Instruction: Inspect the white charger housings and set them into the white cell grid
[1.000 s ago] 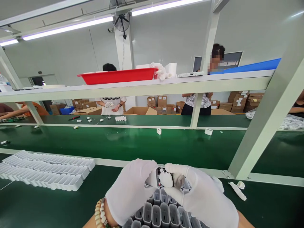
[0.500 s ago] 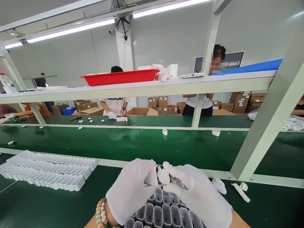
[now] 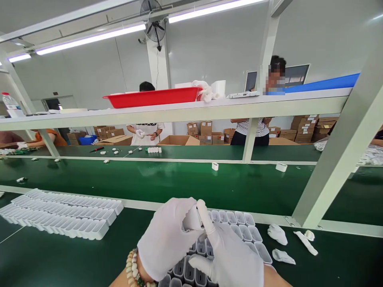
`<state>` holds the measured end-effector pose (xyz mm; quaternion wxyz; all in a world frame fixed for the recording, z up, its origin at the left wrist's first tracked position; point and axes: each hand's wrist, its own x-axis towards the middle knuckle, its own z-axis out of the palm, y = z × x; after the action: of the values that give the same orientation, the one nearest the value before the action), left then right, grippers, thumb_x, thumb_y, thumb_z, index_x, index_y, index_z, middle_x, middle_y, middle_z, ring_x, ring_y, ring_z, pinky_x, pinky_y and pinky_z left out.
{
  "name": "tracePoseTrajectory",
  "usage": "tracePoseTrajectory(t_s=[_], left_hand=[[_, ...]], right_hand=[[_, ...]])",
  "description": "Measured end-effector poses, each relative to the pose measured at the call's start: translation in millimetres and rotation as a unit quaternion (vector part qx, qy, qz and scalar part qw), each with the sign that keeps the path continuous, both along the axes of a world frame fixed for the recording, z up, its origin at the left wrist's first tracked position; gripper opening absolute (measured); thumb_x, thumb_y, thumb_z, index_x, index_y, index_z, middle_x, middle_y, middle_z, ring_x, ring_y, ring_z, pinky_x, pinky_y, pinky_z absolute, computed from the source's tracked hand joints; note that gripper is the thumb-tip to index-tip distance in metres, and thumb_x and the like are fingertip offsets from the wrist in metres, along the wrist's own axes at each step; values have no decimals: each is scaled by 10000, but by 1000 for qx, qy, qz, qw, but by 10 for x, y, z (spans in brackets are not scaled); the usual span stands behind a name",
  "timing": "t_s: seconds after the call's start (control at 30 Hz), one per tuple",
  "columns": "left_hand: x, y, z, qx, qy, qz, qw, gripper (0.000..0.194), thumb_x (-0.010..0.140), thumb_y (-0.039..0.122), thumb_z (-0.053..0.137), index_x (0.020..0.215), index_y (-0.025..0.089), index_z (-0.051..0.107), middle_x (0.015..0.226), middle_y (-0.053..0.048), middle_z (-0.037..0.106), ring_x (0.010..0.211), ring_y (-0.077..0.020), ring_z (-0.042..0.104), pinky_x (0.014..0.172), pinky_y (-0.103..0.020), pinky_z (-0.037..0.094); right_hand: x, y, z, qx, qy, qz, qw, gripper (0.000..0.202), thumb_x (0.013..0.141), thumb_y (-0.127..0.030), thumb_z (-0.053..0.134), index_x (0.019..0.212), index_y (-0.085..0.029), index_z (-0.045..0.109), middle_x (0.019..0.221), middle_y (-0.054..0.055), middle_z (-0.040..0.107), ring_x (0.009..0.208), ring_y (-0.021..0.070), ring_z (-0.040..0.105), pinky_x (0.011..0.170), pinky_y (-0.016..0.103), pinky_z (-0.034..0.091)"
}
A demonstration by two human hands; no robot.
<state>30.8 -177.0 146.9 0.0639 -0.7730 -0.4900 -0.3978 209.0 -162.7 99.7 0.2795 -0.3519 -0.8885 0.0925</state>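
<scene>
My left hand, in a white glove with a beaded bracelet at the wrist, is closed around a small white housing. My right hand, also gloved in white, touches the right side of that housing with an extended index finger, while its thumb points left, apart from the finger. Under and behind both hands stand rows of open grey-white housings, partly hidden by the gloves. What is inside the held housing cannot be seen.
More white housings stand in rows at left. White scraps lie at right. A green conveyor belt carries small parts beyond a pale rail. Overhead, a shelf holds a red tray. Two people stand across the belt.
My right hand has moved left and down, its index finger now upright against the housing. The round white part seen between my hands is out of view. Parts on the belt have shifted right.
</scene>
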Motion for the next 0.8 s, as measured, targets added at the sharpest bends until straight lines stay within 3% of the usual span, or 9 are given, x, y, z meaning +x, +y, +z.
tracePoseTrajectory(t_s=[0.13, 0.23, 0.37, 0.5, 0.63, 0.8], left_hand=[[25, 13, -32, 19, -19, -14, 1000, 423, 733, 168, 751, 1142, 251, 681, 989, -28, 764, 868, -229, 744, 755, -369, 645], [29, 16, -33, 0, -66, -29, 997, 447, 731, 175, 774, 1159, 265, 679, 1033, -23, 761, 911, -221, 743, 813, -359, 641], [32, 24, 4, -64, -135, -76, 986, 409, 769, 206, 781, 1155, 280, 668, 1089, -7, 754, 936, -189, 739, 860, -323, 626], [47, 41, 1, -53, -114, -188, 974, 381, 782, 224, 802, 1132, 271, 661, 1125, -41, 745, 1036, -204, 714, 928, -331, 596], [74, 21, -52, -37, -68, -252, 965, 361, 777, 244, 824, 1095, 282, 658, 1142, -60, 739, 1134, -223, 679, 978, -349, 568], [134, 25, -42, -82, -94, -245, 962, 443, 693, 185, 882, 1077, 262, 675, 1122, -49, 742, 1070, -215, 696, 954, -321, 571]], right_hand=[[-12, -24, -70, -12, 39, 6, 999, 1356, 729, -161, 772, 1560, -255, -296, 1005, 27, 765, 784, 238, 701, 700, 320, 603], [28, -37, -26, -71, 47, 19, 996, 1252, 760, -174, 730, 1602, -270, -192, 1037, 36, 761, 856, 248, 703, 751, 332, 595], [149, -22, 142, -208, 88, 17, 974, 1002, 892, -415, 648, 1642, -254, 4, 940, 38, 738, 828, 250, 686, 741, 357, 577], [233, 22, 265, -266, 199, 16, 943, 963, 961, -578, 515, 1635, -209, -67, 962, 53, 716, 766, 238, 653, 816, 429, 566], [199, 51, 319, -313, 229, 65, 920, 1045, 904, -532, 629, 1638, -162, -16, 1094, 94, 713, 983, 274, 668, 949, 453, 538], [140, 84, 357, -357, 239, 85, 899, 960, 850, -465, 692, 1624, -158, 213, 1094, 83, 722, 1229, 293, 589, 1084, 463, 464]])
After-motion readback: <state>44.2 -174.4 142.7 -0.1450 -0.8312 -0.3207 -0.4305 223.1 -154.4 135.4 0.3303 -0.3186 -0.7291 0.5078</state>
